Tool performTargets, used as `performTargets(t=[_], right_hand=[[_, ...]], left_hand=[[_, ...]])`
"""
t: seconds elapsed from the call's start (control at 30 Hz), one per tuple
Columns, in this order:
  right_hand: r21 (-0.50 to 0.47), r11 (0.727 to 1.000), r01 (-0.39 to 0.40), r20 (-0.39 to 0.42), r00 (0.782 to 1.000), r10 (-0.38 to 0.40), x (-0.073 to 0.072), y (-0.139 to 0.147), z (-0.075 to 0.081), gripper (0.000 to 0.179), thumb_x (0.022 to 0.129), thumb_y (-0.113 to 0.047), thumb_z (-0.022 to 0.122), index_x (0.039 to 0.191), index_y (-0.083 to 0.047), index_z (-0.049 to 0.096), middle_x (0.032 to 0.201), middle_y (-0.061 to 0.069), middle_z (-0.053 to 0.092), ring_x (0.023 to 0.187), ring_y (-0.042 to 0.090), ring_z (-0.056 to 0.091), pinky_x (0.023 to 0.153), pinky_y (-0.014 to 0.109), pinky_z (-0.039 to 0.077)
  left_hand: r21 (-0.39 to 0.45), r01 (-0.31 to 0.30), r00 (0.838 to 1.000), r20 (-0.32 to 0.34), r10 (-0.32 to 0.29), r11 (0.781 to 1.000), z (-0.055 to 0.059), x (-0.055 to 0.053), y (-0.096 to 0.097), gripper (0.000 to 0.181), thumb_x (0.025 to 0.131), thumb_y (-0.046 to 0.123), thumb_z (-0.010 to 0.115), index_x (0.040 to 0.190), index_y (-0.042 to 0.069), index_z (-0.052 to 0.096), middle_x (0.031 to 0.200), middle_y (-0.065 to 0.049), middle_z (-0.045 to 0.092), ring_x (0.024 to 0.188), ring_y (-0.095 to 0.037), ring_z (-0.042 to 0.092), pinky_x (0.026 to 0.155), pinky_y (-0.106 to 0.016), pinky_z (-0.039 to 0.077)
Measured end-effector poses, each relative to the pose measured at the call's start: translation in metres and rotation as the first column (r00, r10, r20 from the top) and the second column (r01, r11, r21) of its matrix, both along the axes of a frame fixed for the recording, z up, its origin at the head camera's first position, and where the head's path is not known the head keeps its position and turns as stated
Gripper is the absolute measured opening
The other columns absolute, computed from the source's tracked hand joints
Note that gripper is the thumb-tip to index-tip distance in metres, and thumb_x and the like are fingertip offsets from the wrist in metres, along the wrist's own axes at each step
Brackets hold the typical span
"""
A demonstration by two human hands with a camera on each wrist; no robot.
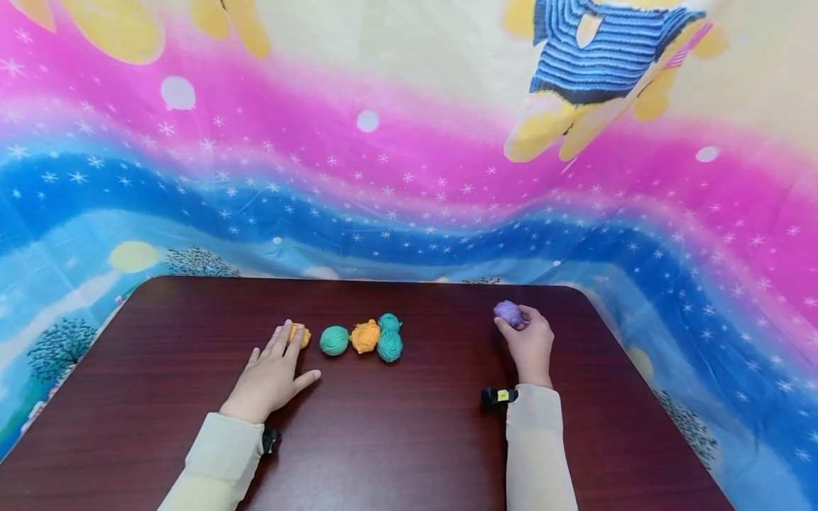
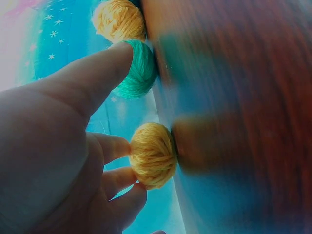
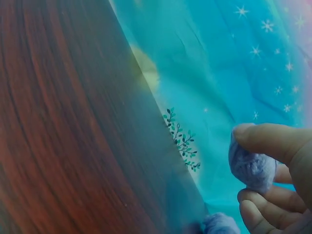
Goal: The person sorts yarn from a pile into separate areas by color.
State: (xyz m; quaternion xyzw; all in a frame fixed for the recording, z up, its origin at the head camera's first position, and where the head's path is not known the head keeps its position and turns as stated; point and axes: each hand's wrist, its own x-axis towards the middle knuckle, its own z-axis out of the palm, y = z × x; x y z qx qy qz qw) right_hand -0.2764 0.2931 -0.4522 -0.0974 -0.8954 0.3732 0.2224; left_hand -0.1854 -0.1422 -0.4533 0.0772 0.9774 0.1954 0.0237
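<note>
My right hand (image 1: 532, 342) pinches a purple yarn ball (image 1: 508, 314) between thumb and fingers. In the right wrist view that held ball (image 3: 251, 163) shows against the backdrop, off the tabletop, and a second purple yarn ball (image 3: 222, 224) sits lower down at the frame's bottom edge. My left hand (image 1: 271, 380) has its fingers stretched out, with fingertips on a yellow yarn ball (image 2: 153, 156) that rests on the table; its thumb points off to the right. Just right of it lie a green yarn ball (image 1: 334, 341), another yellow one (image 1: 366, 336) and two teal ones (image 1: 390, 346) side by side.
The dark wooden table (image 1: 396, 440) has rounded far corners. Behind it and along its sides hangs a printed cloth backdrop (image 1: 332, 184) with snowflakes and cartoon figures. A black wrist camera (image 1: 497, 397) is strapped at my right sleeve, another (image 1: 271, 441) at my left.
</note>
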Motion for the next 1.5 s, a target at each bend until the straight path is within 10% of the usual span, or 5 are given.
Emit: performTargets(t=[0.57, 1.5], right_hand=[[0.003, 0.998, 0.062, 0.106, 0.992, -0.061, 0.000, 0.010, -0.014, 0.049, 0.088, -0.017, 0.079, 0.126, 0.008, 0.062, 0.121, 0.031, 0.058, 0.115, 0.046, 0.051, 0.103, 0.059, 0.042], [-0.046, 0.981, 0.190, 0.007, 0.982, -0.190, 0.002, 0.008, -0.013, 0.025, 0.086, -0.006, 0.075, 0.106, 0.008, 0.069, 0.095, 0.027, 0.069, 0.091, 0.042, 0.062, 0.086, 0.053, 0.050]], left_hand=[[-0.002, 0.005, 1.000, 0.002, -0.005, 1.000, -0.001, 0.000, -0.001, 0.089, 0.097, 0.042, 0.067, 0.159, -0.004, 0.023, 0.164, -0.030, 0.015, 0.150, -0.048, 0.017, 0.112, -0.072, 0.022], [0.000, 0.006, 1.000, 0.013, -0.006, 1.000, 0.000, -0.001, 0.000, 0.090, 0.097, 0.042, 0.067, 0.159, -0.005, 0.022, 0.164, -0.030, 0.014, 0.150, -0.048, 0.016, 0.112, -0.072, 0.022]])
